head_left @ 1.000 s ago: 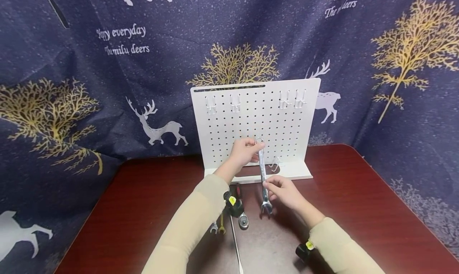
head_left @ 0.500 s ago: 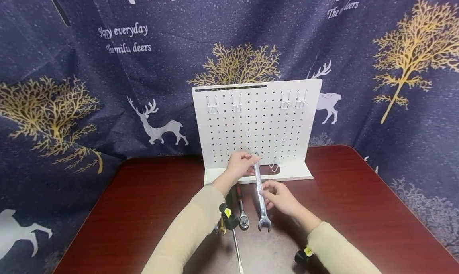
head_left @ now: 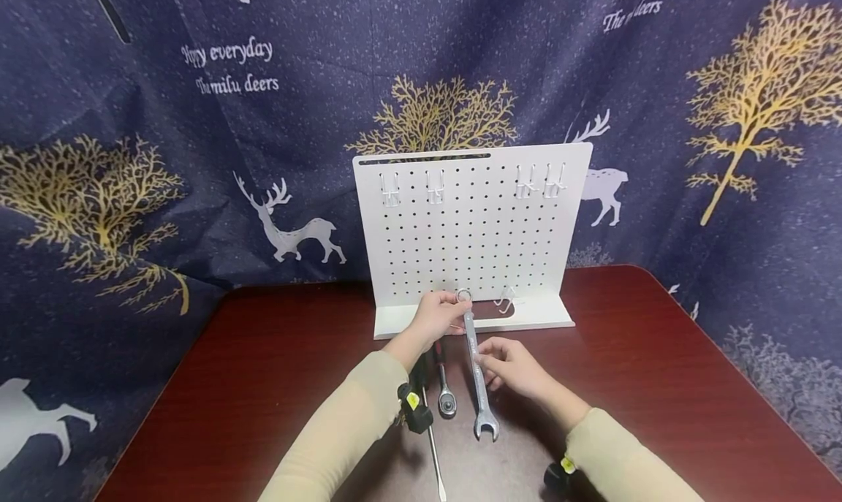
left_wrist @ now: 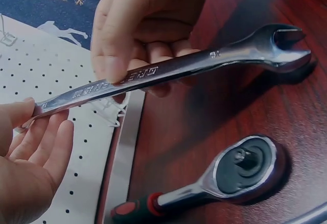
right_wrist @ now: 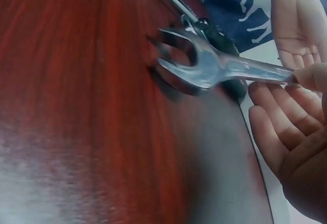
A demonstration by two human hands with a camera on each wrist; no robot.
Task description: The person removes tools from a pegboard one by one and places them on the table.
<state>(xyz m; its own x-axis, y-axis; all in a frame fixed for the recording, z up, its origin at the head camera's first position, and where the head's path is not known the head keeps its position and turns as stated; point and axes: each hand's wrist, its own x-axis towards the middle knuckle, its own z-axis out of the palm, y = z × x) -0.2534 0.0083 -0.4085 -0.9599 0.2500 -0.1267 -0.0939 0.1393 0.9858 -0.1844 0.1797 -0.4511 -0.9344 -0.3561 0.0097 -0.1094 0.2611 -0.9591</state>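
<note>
Both hands hold one silver combination wrench (head_left: 479,381) above the table, its open end toward the person. My left hand (head_left: 434,318) pinches it near the ring end, beside the pegboard's base. The right hand (head_left: 513,365) pinches the shank around its middle, thumb on top and fingers beneath. In the left wrist view the wrench (left_wrist: 189,64) spans between the left hand (left_wrist: 30,168) and the right hand (left_wrist: 148,19). Its open jaw fills the centre of the right wrist view, with the right hand (right_wrist: 301,127) at that view's edge.
A white pegboard (head_left: 473,232) with several clear hooks stands at the back. A loose hook (head_left: 506,299) is by its base. Left of the wrench lie a ratchet (head_left: 446,400) with a red and dark handle and a long screwdriver (head_left: 435,458), partly behind the left wrist.
Both hands have brought the wrench down and toward the person, away from the pegboard. The ring end has dropped from before the board to near its base.
</note>
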